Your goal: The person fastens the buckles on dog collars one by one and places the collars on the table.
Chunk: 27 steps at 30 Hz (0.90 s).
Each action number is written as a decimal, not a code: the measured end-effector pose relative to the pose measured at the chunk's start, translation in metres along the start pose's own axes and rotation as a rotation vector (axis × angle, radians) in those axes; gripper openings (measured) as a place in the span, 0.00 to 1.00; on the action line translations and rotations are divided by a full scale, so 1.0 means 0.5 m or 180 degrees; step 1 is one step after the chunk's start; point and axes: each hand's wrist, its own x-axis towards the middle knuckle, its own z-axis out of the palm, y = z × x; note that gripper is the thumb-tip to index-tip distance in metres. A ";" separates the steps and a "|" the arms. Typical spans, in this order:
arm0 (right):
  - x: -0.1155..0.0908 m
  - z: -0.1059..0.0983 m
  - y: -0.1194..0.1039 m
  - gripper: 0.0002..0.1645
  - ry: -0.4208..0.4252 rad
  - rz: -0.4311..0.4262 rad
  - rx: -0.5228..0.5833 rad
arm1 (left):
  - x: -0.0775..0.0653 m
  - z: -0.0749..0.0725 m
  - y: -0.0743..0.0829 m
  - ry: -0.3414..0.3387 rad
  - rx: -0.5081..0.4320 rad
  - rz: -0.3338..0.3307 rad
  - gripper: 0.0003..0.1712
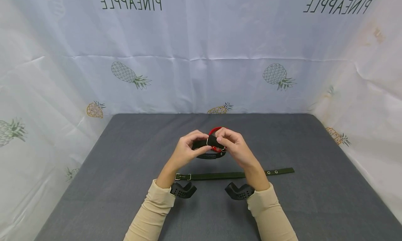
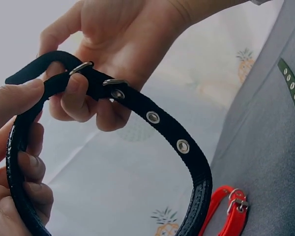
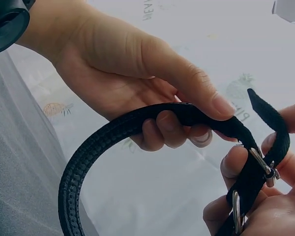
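Note:
Held up between both hands is a black collar [image 2: 199,164], bent into a loop, with a padded stitched part, metal eyelets, a buckle [image 2: 81,67] and a metal ring [image 2: 115,82]. My left hand [image 1: 186,147] grips the padded side, its thumb near the buckle in the right wrist view. My right hand [image 1: 233,146] pinches the strap around the buckle, fingers curled behind it. The strap's pointed end [image 3: 258,104] curls out past the buckle. Behind the hands lies a red collar [image 1: 216,129], partly hidden, its own buckle visible in the left wrist view.
A green collar [image 1: 213,176] lies stretched across the grey table [image 1: 141,206] beneath the forearms, buckle to the left, eyelets to the right. A white curtain [image 1: 188,31] with pineapple prints surrounds the table at the back and sides.

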 end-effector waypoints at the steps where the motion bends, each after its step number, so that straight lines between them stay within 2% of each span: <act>1: 0.000 0.000 0.001 0.12 -0.0016 -0.0047 0.0012 | 0.000 0.000 0.000 -0.0001 0.0007 0.0038 0.14; 9: 0.002 0.002 0.010 0.11 -0.0044 -0.0305 0.0054 | 0.001 -0.001 0.001 0.0005 -0.0027 0.0248 0.14; 20: 0.000 0.000 0.007 0.13 -0.0064 -0.0268 -0.0003 | 0.000 0.002 0.008 0.0044 0.0097 0.0388 0.14; 27: 0.000 0.001 0.003 0.13 -0.0135 -0.0236 -0.0037 | -0.002 -0.001 0.014 -0.0001 0.0169 0.0385 0.14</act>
